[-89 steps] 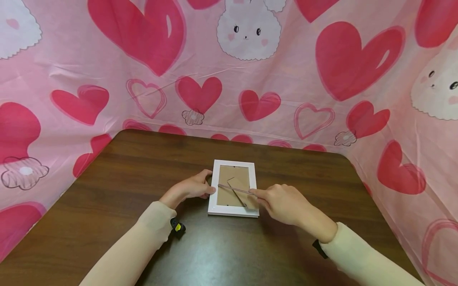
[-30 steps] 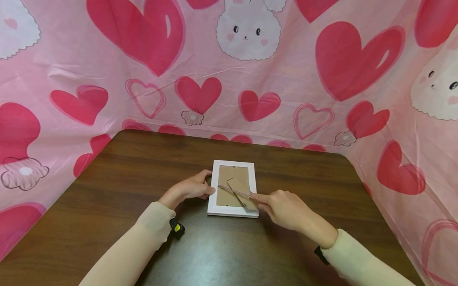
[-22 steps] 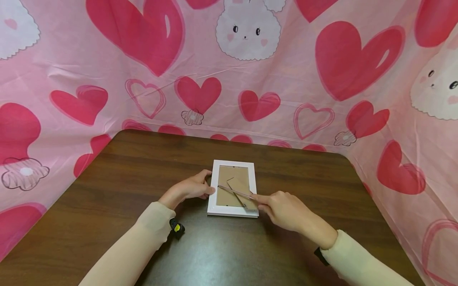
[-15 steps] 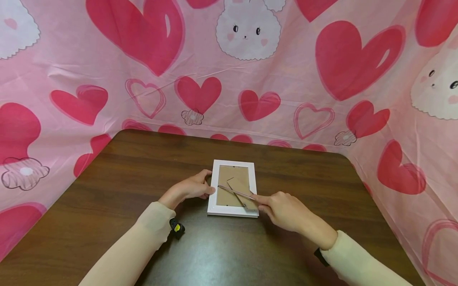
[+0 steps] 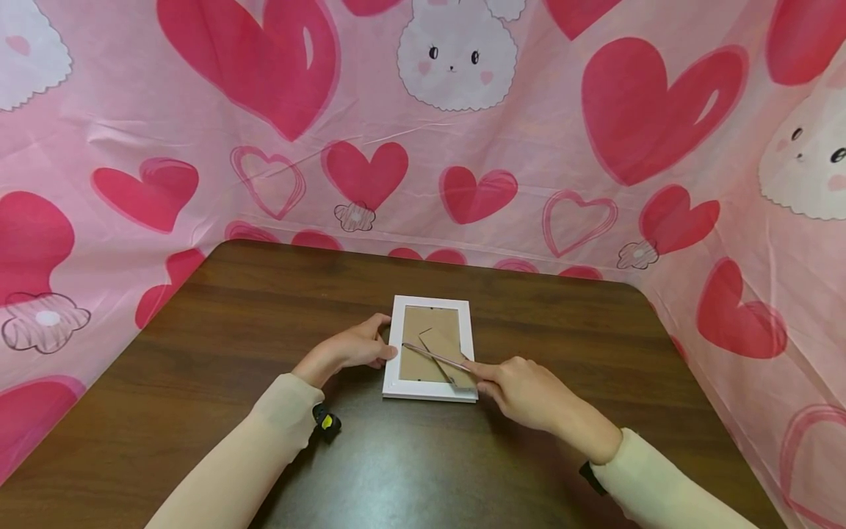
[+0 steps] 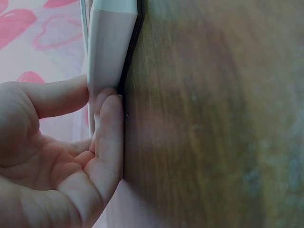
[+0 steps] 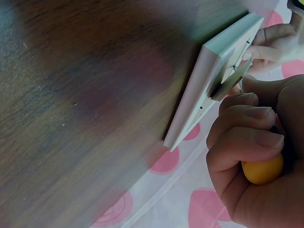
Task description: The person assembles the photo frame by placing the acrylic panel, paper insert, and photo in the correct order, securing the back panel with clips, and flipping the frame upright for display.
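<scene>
A white picture frame (image 5: 466,330) lies back side up, showing its brown backing board (image 5: 413,319). The stand leg (image 5: 451,345) tilts up from the board. My left hand (image 5: 350,347) grips the frame's left edge, thumb on the upper border and fingers against the side. With its fingers curled, my right hand (image 5: 529,389) holds a screwdriver (image 7: 262,171) by its rounded yellow-and-black handle, mostly hidden in the palm. The thin metal shaft (image 5: 423,350) crosses over the stand leg, its tip at the inner left edge of the frame.
The brown wooden table (image 5: 297,279) carries the frame near its middle. A pink cloth (image 5: 396,125) with hearts and rabbits hangs round the back and sides. Black wrist bands (image 5: 327,421) sit at both sleeve cuffs.
Since three seconds ago my right hand has shifted slightly down, lowering the handle end of the screwdriver. The left hand and the frame stay nearly in place.
</scene>
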A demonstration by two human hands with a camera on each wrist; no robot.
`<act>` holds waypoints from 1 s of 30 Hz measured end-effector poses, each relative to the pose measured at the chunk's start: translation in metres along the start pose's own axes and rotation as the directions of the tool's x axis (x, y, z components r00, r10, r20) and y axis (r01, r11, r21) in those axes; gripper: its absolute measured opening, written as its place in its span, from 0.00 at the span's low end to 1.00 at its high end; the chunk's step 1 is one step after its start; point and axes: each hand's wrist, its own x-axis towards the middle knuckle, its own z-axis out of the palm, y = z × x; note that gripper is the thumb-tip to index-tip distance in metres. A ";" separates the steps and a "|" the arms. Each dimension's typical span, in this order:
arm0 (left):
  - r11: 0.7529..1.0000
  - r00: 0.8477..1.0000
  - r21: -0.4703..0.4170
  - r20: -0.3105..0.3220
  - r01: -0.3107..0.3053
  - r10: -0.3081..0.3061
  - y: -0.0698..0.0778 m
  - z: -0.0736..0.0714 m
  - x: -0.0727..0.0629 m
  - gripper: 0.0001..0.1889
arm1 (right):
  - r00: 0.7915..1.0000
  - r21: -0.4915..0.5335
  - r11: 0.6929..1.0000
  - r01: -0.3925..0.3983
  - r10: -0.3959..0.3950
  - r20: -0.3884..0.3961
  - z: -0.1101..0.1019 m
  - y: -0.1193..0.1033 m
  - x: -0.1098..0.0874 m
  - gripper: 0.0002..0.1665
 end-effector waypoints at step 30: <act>1.000 1.000 0.003 -0.007 -0.022 0.022 -0.002 0.000 0.000 0.39 | 0.995 -0.174 0.983 0.051 -0.065 -0.079 0.000 0.003 -0.002 0.25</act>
